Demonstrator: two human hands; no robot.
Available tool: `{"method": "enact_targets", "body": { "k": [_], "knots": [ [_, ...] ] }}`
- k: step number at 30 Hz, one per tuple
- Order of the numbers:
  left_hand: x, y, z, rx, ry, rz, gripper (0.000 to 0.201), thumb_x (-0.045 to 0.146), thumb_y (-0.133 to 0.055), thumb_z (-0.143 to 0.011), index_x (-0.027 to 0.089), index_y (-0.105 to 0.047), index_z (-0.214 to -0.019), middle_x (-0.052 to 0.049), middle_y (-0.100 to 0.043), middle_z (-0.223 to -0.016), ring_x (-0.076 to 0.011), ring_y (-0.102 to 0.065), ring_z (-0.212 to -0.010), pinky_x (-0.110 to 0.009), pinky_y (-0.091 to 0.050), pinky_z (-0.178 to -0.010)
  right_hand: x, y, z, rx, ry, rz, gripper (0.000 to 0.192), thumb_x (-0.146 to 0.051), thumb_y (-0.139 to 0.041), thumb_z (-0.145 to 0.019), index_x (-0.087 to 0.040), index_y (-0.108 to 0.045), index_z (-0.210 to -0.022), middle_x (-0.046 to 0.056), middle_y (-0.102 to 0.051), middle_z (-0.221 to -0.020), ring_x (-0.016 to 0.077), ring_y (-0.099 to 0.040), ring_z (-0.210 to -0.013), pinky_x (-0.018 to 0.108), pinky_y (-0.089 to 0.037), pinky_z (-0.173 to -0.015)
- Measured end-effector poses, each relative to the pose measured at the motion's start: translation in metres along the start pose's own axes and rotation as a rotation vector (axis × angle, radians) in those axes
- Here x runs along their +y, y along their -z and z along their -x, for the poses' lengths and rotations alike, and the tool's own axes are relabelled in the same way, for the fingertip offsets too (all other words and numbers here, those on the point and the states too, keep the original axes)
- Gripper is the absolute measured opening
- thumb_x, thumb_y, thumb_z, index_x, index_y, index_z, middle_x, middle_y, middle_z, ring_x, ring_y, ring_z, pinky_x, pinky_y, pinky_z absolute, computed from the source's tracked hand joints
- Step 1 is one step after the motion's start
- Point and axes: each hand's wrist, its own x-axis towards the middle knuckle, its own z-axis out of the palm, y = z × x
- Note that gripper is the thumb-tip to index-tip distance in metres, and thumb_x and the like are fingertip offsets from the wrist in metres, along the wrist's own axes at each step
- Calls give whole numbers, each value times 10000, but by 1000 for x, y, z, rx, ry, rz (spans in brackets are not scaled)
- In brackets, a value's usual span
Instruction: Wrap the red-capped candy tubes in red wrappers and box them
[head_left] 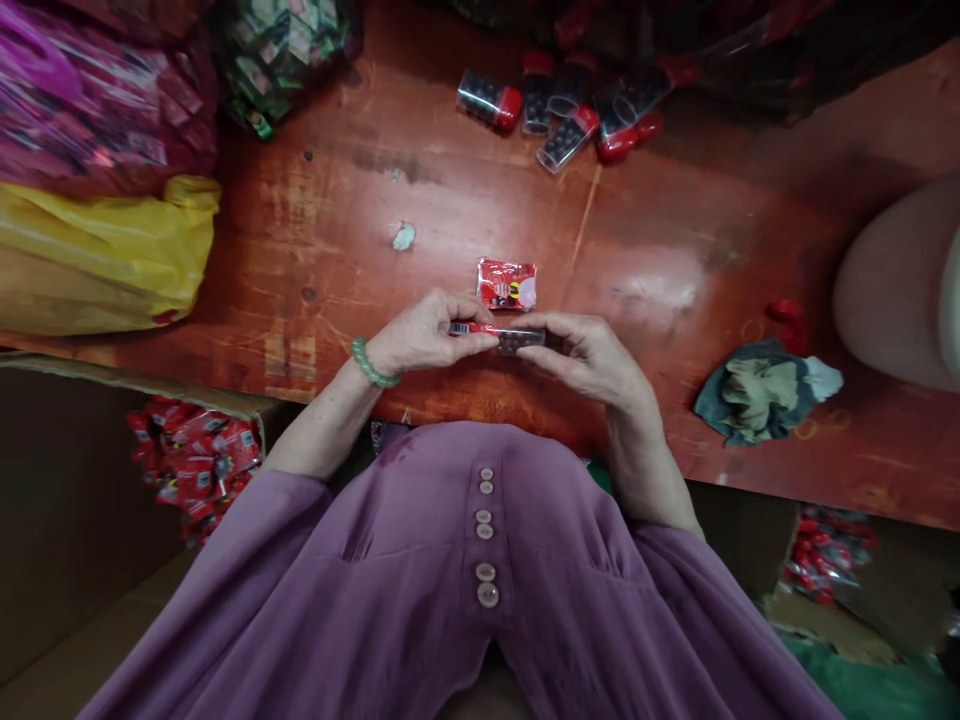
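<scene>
Both hands meet over the red table near its front edge, holding a small clear tube (519,341) of dark balls that lies sideways. My left hand (431,332), with a green bead bracelet at the wrist, pinches its left end, where a red piece with a barcode (466,328) shows; whether this is a cap or a wrapper I cannot tell. My right hand (589,352) is closed on the clear right end between thumb and fingers. Just beyond the fingertips a flat red printed packet (507,284) lies on the table.
Several clear red-capped tubes (568,137) lie at the back. Filled bags stand at the left, among them a yellow bag (105,255). To the right are a crumpled cloth (765,390) and a pale round container (892,290). Red packets (199,460) fill a box below left.
</scene>
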Motion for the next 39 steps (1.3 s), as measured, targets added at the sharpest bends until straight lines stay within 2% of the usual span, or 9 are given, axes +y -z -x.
{"method": "enact_targets", "body": {
  "k": [3,5,10,13,17,22,27,31,39],
  "knots": [
    [2,1,-2,74,-112,-177,171,311,-725,-770,170,-768,-857,-60,-753,-874,-192,-673,-811,-325,-512,-818,-2,-3,0,72,61,105,228,-259,-668,-891,-222,-727,-1109,41,-760,-1056,178,-700,-932,339,-561,-873],
    [3,4,-2,178,-121,-153,206,322,-783,-735,180,-768,-883,-59,-755,-909,-204,-680,-853,-343,-515,-863,0,-7,-1,108,-2,-44,247,-294,-679,-886,-223,-712,-1120,26,-762,-967,150,-706,-812,309,-594,-772],
    [1,3,7,569,-28,466,517,433,-884,-646,204,-715,-1078,-64,-735,-1032,-214,-674,-1025,-331,-517,-934,11,-24,-7,255,-156,-514,374,-389,-764,-808,-209,-671,-1122,-11,-724,-805,103,-691,-628,228,-600,-582],
    [3,-12,12,521,67,798,456,458,-885,-646,187,-730,-978,-60,-743,-943,-207,-695,-956,-322,-538,-884,11,-35,-13,290,-139,-584,376,-390,-779,-792,-214,-669,-1106,-16,-719,-798,103,-707,-649,226,-614,-607],
    [8,-34,6,569,131,973,316,378,-910,-622,164,-740,-780,-29,-746,-803,-147,-688,-768,-289,-543,-807,7,-48,-20,334,-90,-536,357,-394,-750,-822,-232,-656,-1126,-8,-737,-885,96,-710,-655,227,-617,-600],
    [7,-41,-5,701,167,1062,341,367,-949,-527,153,-726,-673,6,-733,-709,-89,-644,-653,-226,-518,-735,7,-64,-22,550,92,-181,312,-367,-681,-881,-232,-655,-1161,57,-737,-1091,150,-720,-817,347,-638,-794],
    [5,-38,-5,683,153,1080,372,394,-956,-489,171,-732,-686,18,-736,-710,-84,-640,-648,-214,-513,-710,6,-70,-25,427,-10,-365,352,-401,-667,-883,-249,-601,-1193,26,-714,-1042,105,-683,-670,283,-628,-646],
    [4,-39,-3,679,128,1018,383,469,-914,-557,183,-737,-740,-22,-756,-762,-151,-694,-756,-275,-538,-760,4,-73,-29,441,-29,-459,354,-410,-726,-831,-247,-592,-1115,15,-698,-1029,110,-689,-765,284,-627,-741],
    [5,-29,6,424,104,867,395,483,-861,-638,170,-758,-857,-76,-771,-896,-187,-689,-704,-304,-544,-604,2,-61,-36,286,-127,-723,396,-436,-825,-721,-216,-552,-906,-35,-704,-792,85,-678,-580,204,-570,-543]
  ]
}}
